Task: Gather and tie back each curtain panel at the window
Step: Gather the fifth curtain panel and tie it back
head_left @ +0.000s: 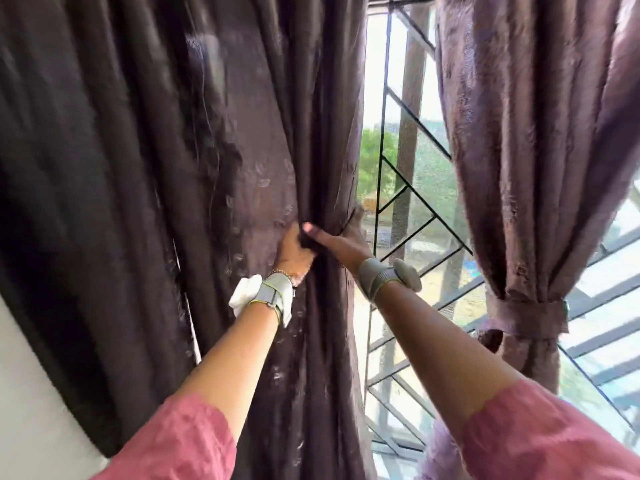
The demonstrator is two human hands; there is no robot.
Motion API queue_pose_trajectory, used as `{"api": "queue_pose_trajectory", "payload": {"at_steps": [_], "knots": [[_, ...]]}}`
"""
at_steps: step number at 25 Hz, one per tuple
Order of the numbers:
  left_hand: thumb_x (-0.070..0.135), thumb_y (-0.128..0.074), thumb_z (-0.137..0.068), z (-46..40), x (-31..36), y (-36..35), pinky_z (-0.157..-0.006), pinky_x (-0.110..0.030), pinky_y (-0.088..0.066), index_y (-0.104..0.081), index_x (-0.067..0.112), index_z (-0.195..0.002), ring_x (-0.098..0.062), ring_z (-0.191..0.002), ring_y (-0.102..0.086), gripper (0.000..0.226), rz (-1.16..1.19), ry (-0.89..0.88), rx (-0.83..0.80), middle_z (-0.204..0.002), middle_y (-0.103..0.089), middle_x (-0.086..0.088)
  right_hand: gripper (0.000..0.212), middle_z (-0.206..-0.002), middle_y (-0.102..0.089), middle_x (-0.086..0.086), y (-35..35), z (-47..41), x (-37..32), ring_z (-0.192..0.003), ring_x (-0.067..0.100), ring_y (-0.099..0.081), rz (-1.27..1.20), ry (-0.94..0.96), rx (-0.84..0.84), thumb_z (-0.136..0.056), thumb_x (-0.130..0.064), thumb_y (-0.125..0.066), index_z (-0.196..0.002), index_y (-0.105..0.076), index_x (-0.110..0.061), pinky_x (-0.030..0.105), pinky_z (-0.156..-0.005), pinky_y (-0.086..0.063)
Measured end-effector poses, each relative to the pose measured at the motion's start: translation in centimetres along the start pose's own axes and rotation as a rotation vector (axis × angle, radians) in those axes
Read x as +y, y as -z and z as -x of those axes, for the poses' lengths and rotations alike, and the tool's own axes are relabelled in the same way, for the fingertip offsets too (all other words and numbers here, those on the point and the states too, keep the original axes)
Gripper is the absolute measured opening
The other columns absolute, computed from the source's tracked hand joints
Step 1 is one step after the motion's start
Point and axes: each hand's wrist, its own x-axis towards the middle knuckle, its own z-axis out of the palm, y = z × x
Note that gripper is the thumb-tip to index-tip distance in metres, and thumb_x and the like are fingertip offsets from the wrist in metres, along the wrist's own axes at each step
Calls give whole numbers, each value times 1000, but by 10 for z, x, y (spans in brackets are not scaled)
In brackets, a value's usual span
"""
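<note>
a: where's it at?

b: the left curtain panel (pixel 156 202) hangs loose at the left of the window (pixel 408 209). the left hand (pixel 294 252) has its grip shut on a pinch of folds at the panel's inner edge, and the right hand (pixel 346 239) wraps round that same edge from the window side, thumb across the front. the right curtain panel (pixel 519 150) is already cinched by its tie-back band (pixel 526 315).

a: what could go wrong?

b: only the inner folds are held. most of the fabric still spreads wide to the left, so i'd expect a bundle tied now to sag or slip out. no band for this panel is in sight, so one hand may have to let go to find it, and the gather could fall open.

a: and the room?

b: bright daylight through a metal window grille (pixel 415 188), greenery outside, a pale wall (pixel 24 393) at lower left. no worktop or floor visible.
</note>
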Motion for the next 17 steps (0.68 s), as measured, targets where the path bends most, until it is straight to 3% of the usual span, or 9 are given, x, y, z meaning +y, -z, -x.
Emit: {"api": "queue_pose_trajectory", "payload": {"at_steps": [2,4,5,7,8,10,12,14,17], "knots": [[-21,-49,-76,-4,-1,-8,-105,-44,-40,-44,-12,-121,-33,-114,-53,46,-40,-20,-159,-121,-55,-26,80,-123,-59,15,1,-6,-3,-115,31,-55,17,-26,84,-59,-54,-74,-122,-44,-16,43,-102,-44],[-12,-66,-70,-5,2,-3,-93,-43,-46,-52,-6,-115,-31,-98,-57,47,-114,-142,-189,-111,-58,-23,53,-113,-65,21,11,-12,-2,-108,34,-61,147,-35,207,-77,-45,-66,-116,-58,-9,44,-93,-49],[2,-77,-64,-8,1,3,-89,-43,-45,-54,-2,-112,-32,-95,-57,53,-198,-218,-85,-111,-57,-23,46,-110,-67,22,17,-13,1,-106,35,-62,197,-34,275,-82,-41,-61,-114,-61,-8,42,-89,-50],[33,-85,-54,-15,-4,17,-95,-43,-39,-47,2,-119,-34,-110,-48,82,-436,-218,333,-127,-44,-24,40,-109,-67,23,27,-17,4,-104,36,-61,200,-48,350,-86,-37,-57,-113,-62,-7,40,-86,-50],[44,-83,-52,-16,-7,25,-99,-46,-35,-36,3,-129,-38,-119,-40,99,-548,-98,530,-137,-34,-26,40,-110,-66,23,30,-18,5,-105,35,-60,182,-53,357,-86,-35,-57,-113,-62,-7,41,-89,-49],[50,-82,-50,-16,-10,39,-106,-51,-28,-13,3,-141,-42,-132,-26,123,-566,207,660,-150,-12,-27,42,-114,-63,22,32,-20,6,-108,35,-58,182,-58,351,-85,-37,-58,-115,-60,-7,43,-94,-47],[42,-84,-53,-24,-16,43,-111,-44,-26,-1,-1,-142,-38,-136,-25,129,-441,271,523,-151,-11,-27,43,-113,-62,21,36,-19,11,-104,31,-59,181,-55,353,-84,-39,-58,-113,-60,-7,38,-90,-47],[26,-83,-60,-29,-19,40,-110,-37,-30,-8,-5,-140,-34,-130,-38,114,-294,207,329,-145,-32,-26,38,-106,-67,16,36,-16,12,-93,23,-61,164,-30,326,-85,-37,-58,-109,-63,-8,27,-75,-43],[22,-81,-65,-34,-15,23,-106,-40,-39,-10,-2,-140,-34,-122,-48,106,-222,195,231,-136,-45,-24,27,-95,-68,11,37,-16,12,-85,19,-58,35,22,246,-86,-25,-59,-107,-62,-7,25,-72,-40]]}}
